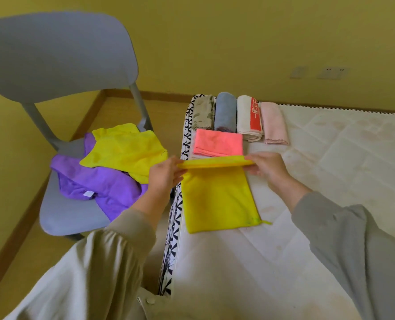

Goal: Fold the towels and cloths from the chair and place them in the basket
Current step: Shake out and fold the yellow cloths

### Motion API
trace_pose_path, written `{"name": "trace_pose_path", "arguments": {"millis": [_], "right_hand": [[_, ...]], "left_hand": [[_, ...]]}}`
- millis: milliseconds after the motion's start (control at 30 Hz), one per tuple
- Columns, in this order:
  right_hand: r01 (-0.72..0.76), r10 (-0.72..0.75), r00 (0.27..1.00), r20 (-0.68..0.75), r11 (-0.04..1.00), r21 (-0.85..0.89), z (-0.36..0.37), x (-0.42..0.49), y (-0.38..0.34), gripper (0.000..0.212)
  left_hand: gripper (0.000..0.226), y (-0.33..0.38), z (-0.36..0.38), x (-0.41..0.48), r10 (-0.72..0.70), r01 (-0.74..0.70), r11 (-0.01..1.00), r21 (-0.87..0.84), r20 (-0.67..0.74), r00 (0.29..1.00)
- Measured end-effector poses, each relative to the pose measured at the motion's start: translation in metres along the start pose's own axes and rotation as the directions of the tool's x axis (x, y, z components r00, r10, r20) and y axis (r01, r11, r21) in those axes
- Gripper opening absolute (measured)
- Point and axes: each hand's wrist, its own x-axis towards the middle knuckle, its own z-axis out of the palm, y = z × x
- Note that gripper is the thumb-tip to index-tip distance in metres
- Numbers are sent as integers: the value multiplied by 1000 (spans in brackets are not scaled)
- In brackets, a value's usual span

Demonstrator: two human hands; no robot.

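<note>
- Two hands hold one yellow cloth [217,199] by its far edge. The left hand [166,174] pinches the left end with curled fingers, and the right hand [268,166] pinches the right end the same way.
- The pinched edge is lifted and rolled over toward the person, while the rest of the cloth lies flat on the mattress [330,158], near its left border.
- The cloth's fold covers both sets of fingertips, so the exact grip is hard to make out.
- Just beyond the raised edge lies a folded coral cloth [217,143], its near side partly hidden by the lifted yellow strip.
- Behind it, four folded towels sit side by side at the mattress's far corner: a grey patterned towel [203,113], a blue-grey towel [225,114], a white towel with a red band [247,118] and a pale pink towel [274,123].
- On the person's left stands a grey chair [60,54]. An unfolded second yellow cloth [125,151] lies on its seat over a crumpled purple cloth [99,181], and the left wrist hides part of both.
- Wall sockets [333,72] are blurred.
</note>
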Motion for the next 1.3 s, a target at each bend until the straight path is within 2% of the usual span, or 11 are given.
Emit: {"name": "trace_pose_path", "arguments": {"millis": [200, 333, 467, 567, 700, 967, 1067, 1133, 1167, 1233, 1300], "right_hand": [[-35, 35, 999, 4, 997, 71, -14, -34, 64, 24], [-118, 119, 992, -48, 993, 12, -12, -53, 96, 22], [-137, 133, 988, -73, 989, -50, -13, -58, 112, 27], [-87, 81, 993, -83, 994, -67, -13, -61, 111, 25], [-12, 3, 995, -102, 996, -87, -13, -69, 113, 30], [1, -54, 990, -128, 924, -381, 0, -76, 136, 26], [5, -91, 983, -160, 882, -472, 4, -78, 135, 28], [132, -300, 940, -162, 758, -638, 9, -79, 134, 32], [211, -418, 900, -127, 671, -711, 14, -79, 132, 36], [341, -553, 832, -34, 561, -754, 30, -77, 120, 45], [422, -575, 814, 75, 499, -757, 49, -71, 103, 48]], "left_hand": [[10, -68, -8, -30, -76, 72, 995, -75, -41, 996], [13, -95, -22, -34, -120, 122, 988, 97, -23, 992], [39, -101, -29, -31, -161, 145, 949, 279, 34, 986], [55, -102, -28, -35, -98, 78, 931, 358, 37, 995], [59, -98, -28, -39, -7, -36, 898, 438, 96, 995], [63, -109, -31, -36, -49, -13, 816, 578, 92, 995], [66, -111, -30, -37, 27, -98, 692, 715, 110, 994], [66, -111, -28, -37, 167, -183, 565, 804, 106, 980], [64, -110, -27, -36, 277, -252, 504, 826, 121, 953], [58, -110, -25, -29, 503, -431, 317, 845, 235, 831], [57, -114, -22, -18, 573, -509, 104, 855, 366, 733]]}}
